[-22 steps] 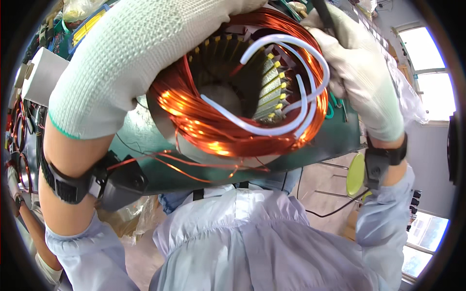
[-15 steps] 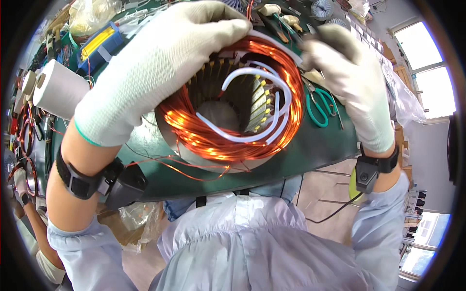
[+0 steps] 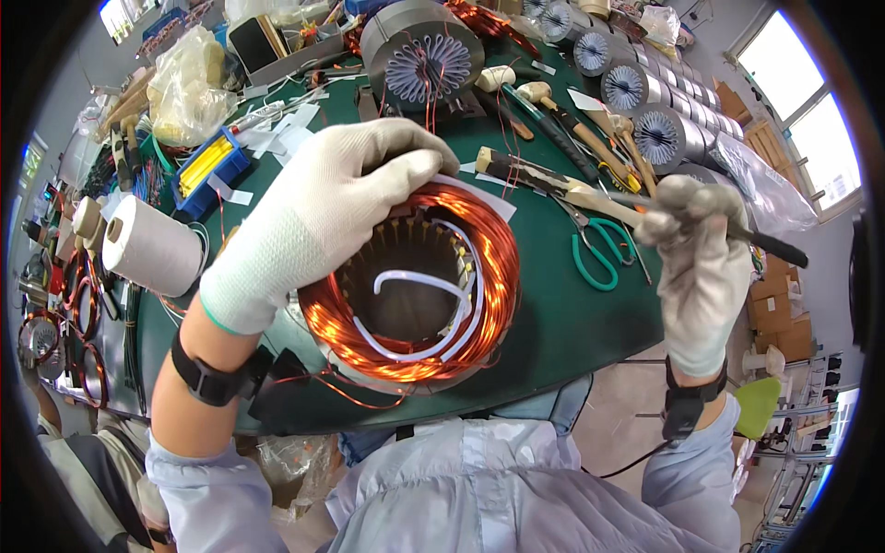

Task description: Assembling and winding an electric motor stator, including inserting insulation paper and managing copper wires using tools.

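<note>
A motor stator [image 3: 415, 318] with a thick ring of copper windings [image 3: 502, 290] stands upright in front of me. White sleeving tubes [image 3: 419, 276] curl across its bore. My left hand [image 3: 355, 180], in a white glove, lies over the far left of the ring, its thumb and fingers closed on a white insulating paper strip [image 3: 479, 194] along the rim. Over to the right, my gloved right hand [image 3: 701, 230] is closed around a slim tool [image 3: 774, 247] with a black handle and a grey shaft pointing left; its exact kind is unclear.
Green-handled scissors [image 3: 599, 253], a wooden stick [image 3: 516, 173] and mallets [image 3: 498, 78] lie right of the stator. A white thread spool [image 3: 152, 244] and a blue box [image 3: 210, 170] stand left. More stators [image 3: 419, 55] line the back. Another person [image 3: 92, 479] is at lower left.
The view has shifted, showing more of the bench behind. My right hand, blurred before, now shows the black-handled tool in its grip. My left hand stays at the ring.
</note>
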